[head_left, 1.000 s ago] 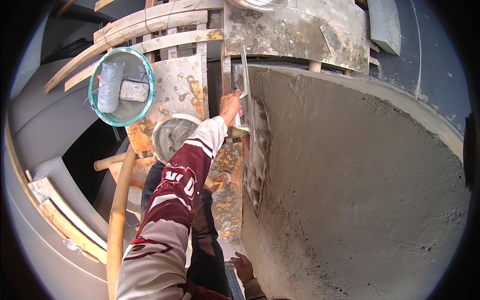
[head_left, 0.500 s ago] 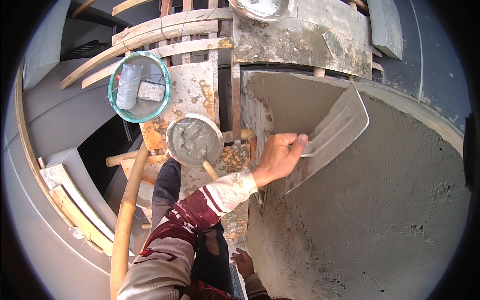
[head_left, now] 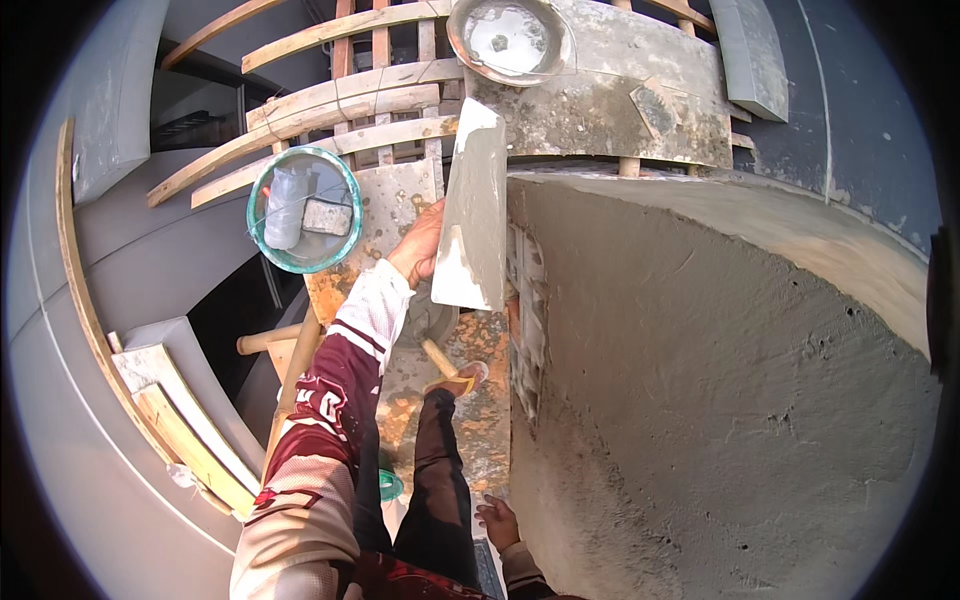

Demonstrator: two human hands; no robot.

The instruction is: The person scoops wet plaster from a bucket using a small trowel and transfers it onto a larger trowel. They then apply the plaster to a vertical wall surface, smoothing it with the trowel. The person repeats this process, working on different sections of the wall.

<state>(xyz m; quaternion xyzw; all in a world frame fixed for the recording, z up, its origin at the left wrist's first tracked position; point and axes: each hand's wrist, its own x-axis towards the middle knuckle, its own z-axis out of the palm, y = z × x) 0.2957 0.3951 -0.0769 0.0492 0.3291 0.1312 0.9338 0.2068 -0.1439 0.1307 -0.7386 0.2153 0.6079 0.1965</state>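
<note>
A flat rectangular plastering trowel [head_left: 474, 215] is gripped in my left hand [head_left: 418, 243], which is closed behind its blade. Grey mortar coats much of the visible face, with bare pale patches at the top and lower corner. The blade stands lengthwise, just left of the freshly plastered wall [head_left: 690, 330]. Partly hidden below the blade and my wrist is a bucket of mortar [head_left: 432, 322], with a wooden handle [head_left: 440, 358] sticking out. My right hand [head_left: 498, 523] hangs low near my legs, fingers loosely apart and holding nothing visible.
A teal-rimmed bucket [head_left: 340, 254] holds water, a clear bottle-like object and a pale block. Another basin [head_left: 510, 42] sits on the far board [head_left: 600, 110]. Wooden slats [head_left: 350, 95] and a bamboo pole [head_left: 290, 385] edge the stained platform [head_left: 480, 400] beneath my feet.
My left hand has swung the trowel leftward from the wall to above the mortar bucket, turning its mortar-coated face into view. The view has shifted, and a sandalled foot now shows.
</note>
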